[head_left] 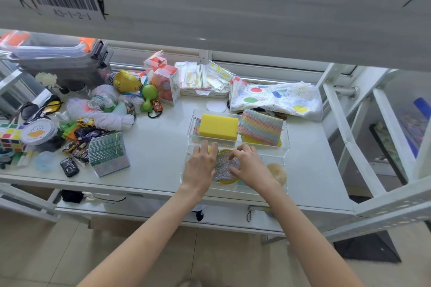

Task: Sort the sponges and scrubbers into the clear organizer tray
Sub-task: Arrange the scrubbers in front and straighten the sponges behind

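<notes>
Nearly done — your left hand [202,165] and right hand [248,165] press the silver mesh scrubber [225,168] into the clear organizer tray [285,144] at frame centre — yellow sponge [218,127] already in.

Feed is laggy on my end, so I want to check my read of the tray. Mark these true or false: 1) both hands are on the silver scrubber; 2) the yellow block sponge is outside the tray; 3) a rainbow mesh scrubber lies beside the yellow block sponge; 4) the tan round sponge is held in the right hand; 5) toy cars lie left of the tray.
1) True: left hand and right hand both rest on the silver scrubber in the clear organizer tray.
2) False: the yellow block sponge sits in the tray's rear compartment.
3) True: the rainbow mesh scrubber lies to its right.
4) False: the tan round sponge lies in the front compartment, unheld.
5) True: toy cars.
</notes>
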